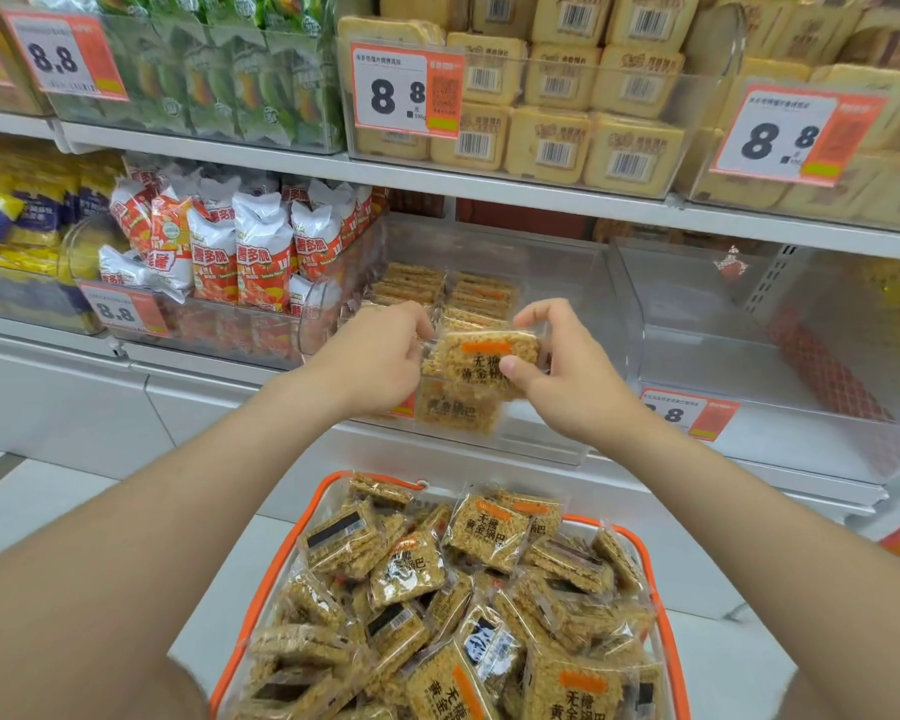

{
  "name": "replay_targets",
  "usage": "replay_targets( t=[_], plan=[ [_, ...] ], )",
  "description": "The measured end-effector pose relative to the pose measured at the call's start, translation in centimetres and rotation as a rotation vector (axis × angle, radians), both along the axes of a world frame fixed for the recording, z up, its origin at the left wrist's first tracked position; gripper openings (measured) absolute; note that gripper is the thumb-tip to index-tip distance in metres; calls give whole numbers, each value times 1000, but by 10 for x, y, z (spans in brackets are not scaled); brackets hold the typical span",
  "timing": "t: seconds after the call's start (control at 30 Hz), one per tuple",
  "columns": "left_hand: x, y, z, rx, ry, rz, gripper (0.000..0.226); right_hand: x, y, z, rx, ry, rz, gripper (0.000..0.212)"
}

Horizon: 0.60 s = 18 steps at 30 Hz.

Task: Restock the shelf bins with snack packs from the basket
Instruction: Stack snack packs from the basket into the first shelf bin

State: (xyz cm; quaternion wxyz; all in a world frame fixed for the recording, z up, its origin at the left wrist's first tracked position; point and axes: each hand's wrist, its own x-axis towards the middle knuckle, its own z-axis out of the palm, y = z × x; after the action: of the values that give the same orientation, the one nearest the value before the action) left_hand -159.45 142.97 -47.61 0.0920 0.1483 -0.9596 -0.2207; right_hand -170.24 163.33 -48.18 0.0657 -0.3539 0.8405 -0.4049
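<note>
A clear-wrapped golden rice-cracker snack pack [481, 363] with an orange label is held between both hands over the front of a clear shelf bin [557, 304]. My left hand [380, 356] pinches its left edge. My right hand [562, 371] grips its right side, thumb on the front. Several packs of the same snack stand in rows [448, 293] at the back of that bin, and one pack [458, 407] leans inside its front wall. Below, an orange-rimmed basket [640, 550] is heaped with more of these packs [489, 532].
To the right stands a clear bin [749, 324] with a red mesh item at its side. To the left a bin holds red-and-white snack bags [250, 246]. The upper shelf carries yellow cake packs [557, 90] and green bags [219, 70]. Price tags hang on the bin fronts.
</note>
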Motion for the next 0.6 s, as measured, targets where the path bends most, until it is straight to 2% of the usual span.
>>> replay_targets(
  t=[0.13,0.2,0.27,0.3,0.37,0.43,0.5,0.57,0.6],
  plan=[
    [-15,-12,-5,-126,24,-24,20,-9,-6,2,144,43,65,31],
    [-21,-15,1,-184,16,-41,12,-14,-8,3,200,41,86,23],
    [-26,-14,6,-260,-9,-65,15,-14,-13,3,277,76,134,11],
    [-29,-13,8,-293,-16,-65,16,-13,-15,1,302,116,158,14],
    [-36,-12,10,-328,-36,-55,19,-14,-18,-2,291,149,187,35],
    [-41,-11,9,-333,-70,-43,20,-19,-18,-2,266,94,186,48],
    [-45,-11,7,-354,-77,-30,20,-21,-18,2,281,3,161,42],
    [-49,-11,6,-395,-69,-16,21,-22,-19,4,287,-127,38,31],
    [-50,-10,6,-420,-69,-10,21,-23,-19,4,296,-192,-32,35]
  ],
)
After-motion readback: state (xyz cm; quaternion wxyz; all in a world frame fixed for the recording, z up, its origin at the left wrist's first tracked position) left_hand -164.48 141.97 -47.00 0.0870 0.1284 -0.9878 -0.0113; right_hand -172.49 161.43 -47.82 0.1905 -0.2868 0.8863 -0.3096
